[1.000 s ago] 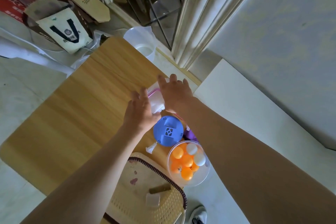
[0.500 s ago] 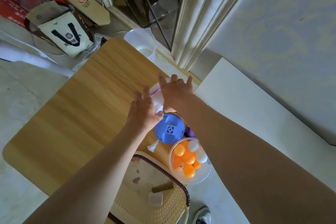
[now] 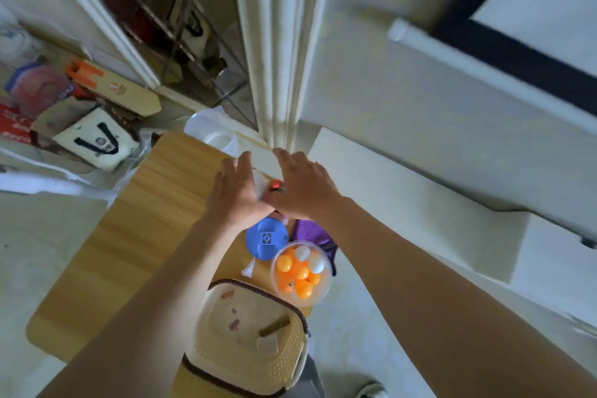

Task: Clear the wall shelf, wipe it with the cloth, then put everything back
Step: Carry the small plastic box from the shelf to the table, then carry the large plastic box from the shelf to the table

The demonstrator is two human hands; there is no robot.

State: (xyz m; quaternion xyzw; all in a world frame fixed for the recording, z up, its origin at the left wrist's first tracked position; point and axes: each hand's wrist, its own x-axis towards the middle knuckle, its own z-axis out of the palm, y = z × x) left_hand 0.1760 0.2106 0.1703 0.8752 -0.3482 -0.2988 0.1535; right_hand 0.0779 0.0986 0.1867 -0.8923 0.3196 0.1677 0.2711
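Your left hand (image 3: 240, 194) and right hand (image 3: 303, 191) meet above the far right corner of the wooden desk (image 3: 145, 220), their heels almost touching. A pale item (image 3: 259, 182) is sandwiched between them. Most of it is hidden by your hands, so you cannot tell what it is; only a whitish side and a small red spot at its near edge show. The fingers (image 3: 242, 161) of the left hand lie fairly straight and slightly spread along one side of it, and the fingers (image 3: 287, 157) of the right hand lie stretched out the same way along the other side, pressing rather than curling round it. The white wall shelf (image 3: 403, 191) runs off to your right, just beside the right hand, and the part of its top that shows is bare. On the desk just below your wrists lies a round blue disc (image 3: 266, 237). A purple cloth (image 3: 310, 231) is bunched next to it at the desk's right edge. A clear tub (image 3: 318, 292) of orange and white balls (image 3: 300, 271) sits partly over the cloth. Nearest you, a cream woven basket (image 3: 281, 362) stands at the desk's near edge.
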